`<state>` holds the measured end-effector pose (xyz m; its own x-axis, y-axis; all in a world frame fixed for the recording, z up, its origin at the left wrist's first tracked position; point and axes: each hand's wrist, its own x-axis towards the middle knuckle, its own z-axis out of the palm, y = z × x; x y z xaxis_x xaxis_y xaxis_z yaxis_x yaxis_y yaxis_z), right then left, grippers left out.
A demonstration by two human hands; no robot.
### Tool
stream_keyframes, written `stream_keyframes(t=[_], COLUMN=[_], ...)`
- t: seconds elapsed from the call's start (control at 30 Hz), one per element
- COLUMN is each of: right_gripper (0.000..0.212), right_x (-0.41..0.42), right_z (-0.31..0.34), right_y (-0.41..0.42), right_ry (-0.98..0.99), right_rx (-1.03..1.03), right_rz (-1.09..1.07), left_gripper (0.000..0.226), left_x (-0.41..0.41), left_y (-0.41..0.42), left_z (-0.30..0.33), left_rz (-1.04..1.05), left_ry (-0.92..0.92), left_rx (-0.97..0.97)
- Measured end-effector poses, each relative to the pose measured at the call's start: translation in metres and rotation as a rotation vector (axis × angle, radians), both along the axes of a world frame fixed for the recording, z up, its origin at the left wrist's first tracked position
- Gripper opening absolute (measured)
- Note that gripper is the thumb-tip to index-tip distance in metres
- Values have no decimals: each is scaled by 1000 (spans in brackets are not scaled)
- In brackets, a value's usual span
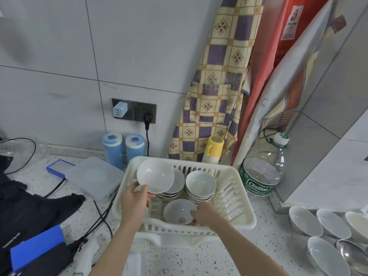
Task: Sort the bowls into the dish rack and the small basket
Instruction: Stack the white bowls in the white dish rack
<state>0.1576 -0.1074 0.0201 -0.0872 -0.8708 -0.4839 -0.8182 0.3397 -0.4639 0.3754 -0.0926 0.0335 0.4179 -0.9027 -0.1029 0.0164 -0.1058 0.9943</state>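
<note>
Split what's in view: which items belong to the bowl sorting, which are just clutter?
Job:
- dish rack
- bowl in left hand, lifted
- bowl gripped by right hand, low in rack
- two stacks in rack
- loose bowls on counter, right

Clutter:
- water jug
- yellow flask
- blue canisters
- hanging aprons
- charger and cables

White bowls (200, 183) stacked in rack (242, 212)
</note>
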Motion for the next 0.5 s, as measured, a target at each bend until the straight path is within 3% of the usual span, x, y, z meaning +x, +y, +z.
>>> stream_keyframes(t=[0.23, 0.33, 0.5], right_gripper=[71, 73, 78], right_x=[-14, -16, -13], right_z=[4, 6, -1], right_y=[6, 4, 7], right_ry=[-160, -206, -118], right_rx=[-17, 10, -81], right_rz=[63, 69, 103], left_gripper=[16, 16, 19], left_x=[0, 0, -1], left_y=[-1, 1, 4], left_z=[-1, 0, 2], left_rz=[-12, -36, -65], left_ry=[10, 13, -11], left_rx=[7, 2, -18])
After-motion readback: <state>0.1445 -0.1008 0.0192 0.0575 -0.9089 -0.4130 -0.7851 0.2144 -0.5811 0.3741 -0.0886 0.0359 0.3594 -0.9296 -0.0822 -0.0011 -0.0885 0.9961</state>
